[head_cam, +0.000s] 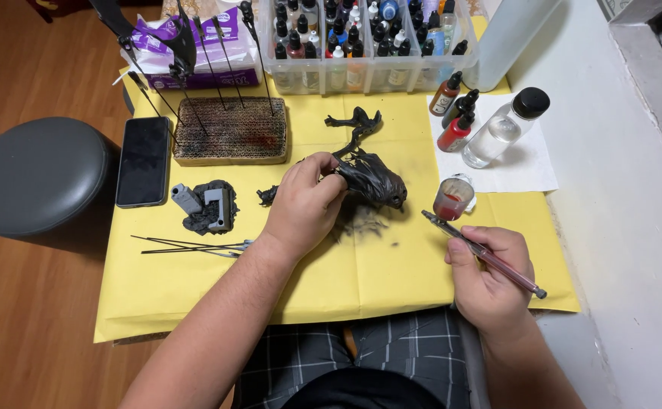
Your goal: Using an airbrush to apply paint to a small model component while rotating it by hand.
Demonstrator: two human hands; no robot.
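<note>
My left hand (303,206) grips a dark, glossy creature miniature (372,180) and holds it just above the yellow paper sheet (361,273). A black limb or tail piece (355,121) lies on the paper behind it. My right hand (490,280) holds a thin paintbrush with a reddish handle (490,257); its tip points up-left toward a small cup of red paint (452,198). Dark paint smudges mark the paper under the miniature.
Three dropper paint bottles (456,113) and a clear black-capped bottle (507,125) stand on a white sheet at right. Behind are a clear organiser of paint bottles (369,45), a cardboard block with wire rods (231,130), a phone (143,160), a grey miniature base (208,206), loose rods (187,246) and a grey stool (35,176).
</note>
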